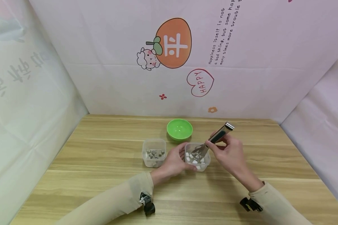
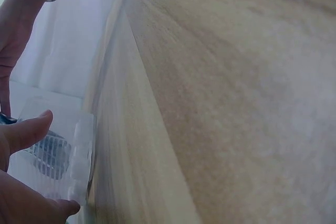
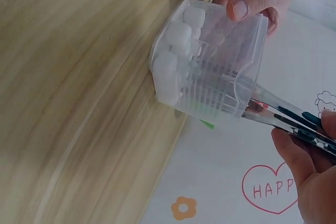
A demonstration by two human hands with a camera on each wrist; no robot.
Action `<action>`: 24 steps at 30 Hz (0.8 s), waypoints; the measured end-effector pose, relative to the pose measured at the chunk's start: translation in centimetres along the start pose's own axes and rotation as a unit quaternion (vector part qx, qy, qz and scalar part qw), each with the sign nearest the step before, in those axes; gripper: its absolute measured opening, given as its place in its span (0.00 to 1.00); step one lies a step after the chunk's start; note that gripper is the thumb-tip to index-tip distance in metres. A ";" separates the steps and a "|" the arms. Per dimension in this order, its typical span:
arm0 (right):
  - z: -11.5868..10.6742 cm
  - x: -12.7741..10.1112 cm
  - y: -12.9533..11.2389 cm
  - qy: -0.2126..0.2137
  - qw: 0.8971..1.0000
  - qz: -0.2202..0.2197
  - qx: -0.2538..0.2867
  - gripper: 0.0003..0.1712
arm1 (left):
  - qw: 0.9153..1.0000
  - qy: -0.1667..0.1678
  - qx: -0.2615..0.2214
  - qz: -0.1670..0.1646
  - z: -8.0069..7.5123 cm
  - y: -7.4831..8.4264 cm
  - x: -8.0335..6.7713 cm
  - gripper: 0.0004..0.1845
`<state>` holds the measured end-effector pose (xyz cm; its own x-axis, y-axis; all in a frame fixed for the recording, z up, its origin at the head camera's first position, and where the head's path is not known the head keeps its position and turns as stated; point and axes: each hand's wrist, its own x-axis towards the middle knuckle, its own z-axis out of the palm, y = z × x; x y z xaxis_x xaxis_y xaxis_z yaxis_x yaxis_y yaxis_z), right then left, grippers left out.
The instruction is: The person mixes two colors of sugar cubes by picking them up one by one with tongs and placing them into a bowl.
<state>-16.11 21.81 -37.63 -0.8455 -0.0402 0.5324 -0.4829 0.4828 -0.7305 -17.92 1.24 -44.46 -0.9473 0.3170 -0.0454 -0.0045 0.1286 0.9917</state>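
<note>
My left hand (image 1: pixel 173 162) grips a clear plastic container (image 1: pixel 205 167) from its left side, with the thumb at the front. White chunks (image 1: pixel 195 162) lie in the bottom of that container. In my right hand (image 1: pixel 231 153) is a pair of metal tongs (image 1: pixel 220 134) with dark handle grips, pinched between thumb and fingers. The slotted heads of the tongs (image 2: pixel 52 156) reach down inside the container, and the right wrist view shows the tongs (image 3: pixel 283 114) from the side. Whether the heads hold a chunk cannot be told.
A second clear container (image 1: pixel 154 144), holding small grey-green pieces (image 1: pixel 155 153), stands left of my left hand. Behind the two containers is a green bowl (image 1: pixel 179 125). The wooden table (image 1: pixel 101 156) meets a printed white backdrop (image 1: pixel 115 78) at its far edge.
</note>
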 end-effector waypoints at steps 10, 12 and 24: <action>0.3 -0.1 0.4 -0.019 0.999 0.004 0.041 0.16 | 1.000 0.000 0.006 -0.003 0.0 0.2 -0.1 0.58; 0.4 -0.1 0.6 -0.021 0.999 0.005 0.037 0.16 | 1.000 0.000 0.009 -0.004 0.0 0.2 -0.1 0.58; 0.6 -0.1 1.1 -0.002 0.997 0.013 0.071 0.13 | 1.000 -0.003 0.006 -0.010 0.0 0.3 -0.1 0.59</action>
<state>-16.66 21.76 -38.74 -0.8586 -0.0324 0.5116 -0.4883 0.3557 -0.7969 -17.85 1.22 -44.17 -0.9454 0.3193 -0.0658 -0.0197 0.1453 0.9892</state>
